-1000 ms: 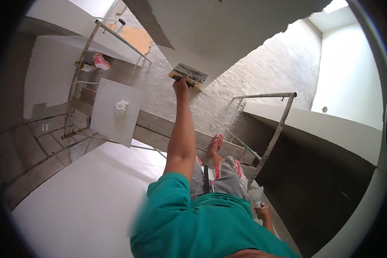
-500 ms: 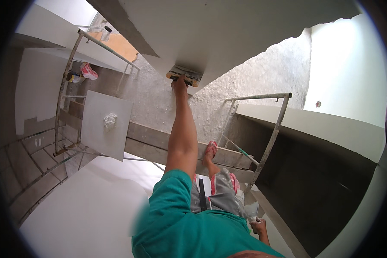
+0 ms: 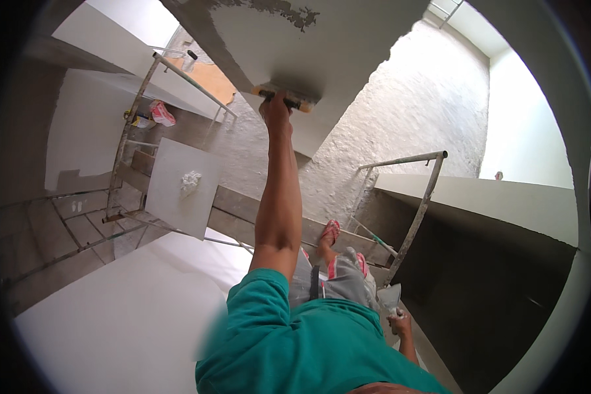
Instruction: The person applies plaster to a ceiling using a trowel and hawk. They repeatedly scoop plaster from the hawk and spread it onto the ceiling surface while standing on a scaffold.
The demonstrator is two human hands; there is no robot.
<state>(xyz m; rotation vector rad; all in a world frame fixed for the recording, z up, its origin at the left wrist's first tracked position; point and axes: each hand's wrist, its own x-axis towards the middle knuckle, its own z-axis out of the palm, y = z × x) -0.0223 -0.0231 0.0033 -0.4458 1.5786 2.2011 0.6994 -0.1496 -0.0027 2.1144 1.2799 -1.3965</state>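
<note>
My left hand (image 3: pixel 277 113), its arm stretched upward, is closed around a wide finishing trowel (image 3: pixel 302 104) with light-coloured ends. The trowel lies against the grey plastered face (image 3: pixel 348 46) overhead, where a rough dark patch shows near the top. Down at the lower right, my right hand (image 3: pixel 399 322) grips a putty knife (image 3: pixel 389 297), its flat blade pointing up and smeared with pale material. A lump of white putty (image 3: pixel 190 182) sits on a pale square board (image 3: pixel 161 197) to the left of my arm.
Under my sandalled foot (image 3: pixel 330 232) run wooden planks (image 3: pixel 236 226) of a scaffold. Metal scaffold frames rise at left (image 3: pixel 134 98) and right (image 3: pixel 420 217). A red-and-white bag (image 3: pixel 162 113) lies beyond the left frame. A dark recess (image 3: pixel 492 282) opens at right.
The trowel in my left hand has slid a little upward along the surface. My right hand has risen, bringing the putty knife's blade more into sight. The whole view has shifted slightly.
</note>
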